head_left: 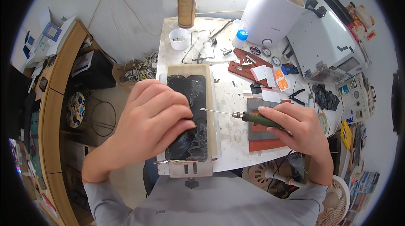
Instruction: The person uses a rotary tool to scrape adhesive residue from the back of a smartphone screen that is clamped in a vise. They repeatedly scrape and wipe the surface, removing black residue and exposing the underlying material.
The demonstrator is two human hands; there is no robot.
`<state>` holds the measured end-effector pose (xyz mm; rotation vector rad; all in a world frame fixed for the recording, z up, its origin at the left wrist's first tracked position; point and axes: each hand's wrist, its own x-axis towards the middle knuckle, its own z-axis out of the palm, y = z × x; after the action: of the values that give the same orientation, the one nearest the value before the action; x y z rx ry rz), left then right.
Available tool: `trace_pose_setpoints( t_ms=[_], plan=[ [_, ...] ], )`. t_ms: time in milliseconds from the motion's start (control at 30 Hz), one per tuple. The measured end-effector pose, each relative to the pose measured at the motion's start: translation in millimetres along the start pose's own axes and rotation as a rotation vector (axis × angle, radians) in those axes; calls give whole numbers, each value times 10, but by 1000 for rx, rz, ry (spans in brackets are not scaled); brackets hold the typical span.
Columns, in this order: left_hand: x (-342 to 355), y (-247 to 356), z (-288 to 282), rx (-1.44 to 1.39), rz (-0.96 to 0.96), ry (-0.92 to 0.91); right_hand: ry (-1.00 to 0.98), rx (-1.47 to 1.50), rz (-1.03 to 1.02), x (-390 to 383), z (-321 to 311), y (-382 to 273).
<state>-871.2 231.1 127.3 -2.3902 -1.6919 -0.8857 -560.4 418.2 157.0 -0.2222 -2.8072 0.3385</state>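
Note:
A black phone screen (198, 95) with peeling, wrinkled glue residue on its surface lies on a tan pad in a metal clamping fixture (190, 168). My left hand (158, 116) is over the screen's left side, its fingers curled and pressed together at the surface; what they pinch, if anything, is hidden. My right hand (297, 127) grips a green-handled rotary tool (261, 119), held nearly level to the right of the screen. The tool's thin metal shaft ends in a small bent tip (203, 109) over the screen's right part.
Behind the fixture stand a white cup (179, 39), a spray can (187, 2) and a blue-capped bottle (240, 38). Red and grey mats (265, 143) lie under my right hand. Pliers (298, 95), cards and a white machine (327, 36) crowd the right side.

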Motion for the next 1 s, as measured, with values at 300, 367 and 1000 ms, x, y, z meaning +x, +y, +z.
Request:
trace_pose_setpoints(
  t_ms=[300,367,1000],
  plan=[
    [150,15,133,8,95,221,-3,48,-33,99,-16,-70],
    [136,16,124,-6,77,230,-18,65,-44,123,-25,-66],
    [520,-1385,244,56,-193,242,-17,167,281,-30,-242,96]
  ],
)
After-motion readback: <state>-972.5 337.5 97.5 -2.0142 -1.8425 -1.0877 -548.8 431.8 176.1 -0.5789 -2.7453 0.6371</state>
